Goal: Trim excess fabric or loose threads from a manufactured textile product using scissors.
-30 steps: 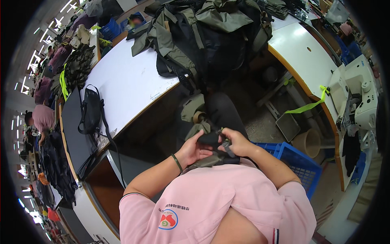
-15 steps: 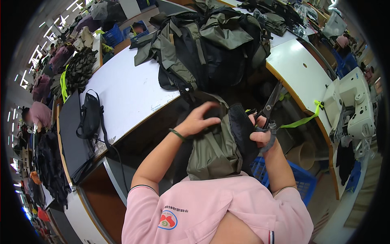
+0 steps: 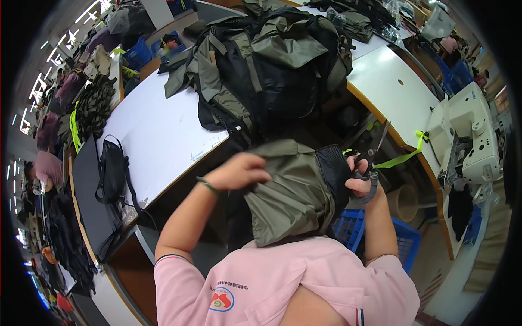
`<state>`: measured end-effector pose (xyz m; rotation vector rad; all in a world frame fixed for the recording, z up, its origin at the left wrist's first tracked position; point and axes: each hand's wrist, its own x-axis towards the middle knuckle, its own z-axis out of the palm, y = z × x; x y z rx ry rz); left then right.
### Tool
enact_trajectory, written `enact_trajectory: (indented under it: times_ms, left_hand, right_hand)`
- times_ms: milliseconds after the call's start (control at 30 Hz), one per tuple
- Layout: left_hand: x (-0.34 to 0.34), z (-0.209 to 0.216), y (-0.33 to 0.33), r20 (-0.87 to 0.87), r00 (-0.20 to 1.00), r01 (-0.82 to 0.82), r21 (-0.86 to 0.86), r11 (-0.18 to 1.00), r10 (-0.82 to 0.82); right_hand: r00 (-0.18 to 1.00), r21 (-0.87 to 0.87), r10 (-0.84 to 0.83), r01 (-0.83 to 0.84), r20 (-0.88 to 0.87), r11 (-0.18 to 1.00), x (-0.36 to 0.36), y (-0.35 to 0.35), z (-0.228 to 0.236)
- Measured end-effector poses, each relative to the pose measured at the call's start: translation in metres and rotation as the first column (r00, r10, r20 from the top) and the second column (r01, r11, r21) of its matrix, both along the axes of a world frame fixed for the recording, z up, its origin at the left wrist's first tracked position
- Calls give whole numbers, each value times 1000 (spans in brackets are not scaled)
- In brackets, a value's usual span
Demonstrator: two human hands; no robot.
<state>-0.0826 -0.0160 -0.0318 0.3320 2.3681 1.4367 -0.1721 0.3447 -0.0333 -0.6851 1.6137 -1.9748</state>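
A green and black fabric bag piece (image 3: 288, 195) lies spread over my lap, with a black mesh panel (image 3: 334, 163) along its right side. My left hand (image 3: 239, 171) is over the green cloth's left edge, fingers bent in and slightly blurred; whether cloth is pinched in them is hidden. At the mesh side, my right hand (image 3: 361, 182) is closed round a pair of scissors (image 3: 372, 179). Their dark blades point up and away from me, and the grey handle loops round the fingers. The fingertips of that hand also touch the mesh's edge.
Green and black backpacks (image 3: 272, 70) are heaped on the white table (image 3: 152, 114) ahead. A small black bag (image 3: 112, 168) lies at left. On the right stand a sewing machine (image 3: 467, 130) and a bright green strap (image 3: 399, 160). Below are a blue crate (image 3: 399, 239) and a bin (image 3: 402, 204).
My left hand has moved left and its fingers have bent in. The green cloth has spread wider to the left. My right hand, holding the scissors, has shifted slightly right.
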Motion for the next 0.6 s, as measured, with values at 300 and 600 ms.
enact_trajectory:
  times_ms: [300, 600]
  left_hand:
    - [20, 93, -48, -91, 957, -249, 234, 940, 276]
    - [5, 71, -43, 81, 994, -103, 400, 911, 77]
  right_hand:
    - [881, 188, -87, 195, -465, 963, -9, -56, 51]
    - [798, 26, -170, 227, -579, 974, 5, -144, 69]
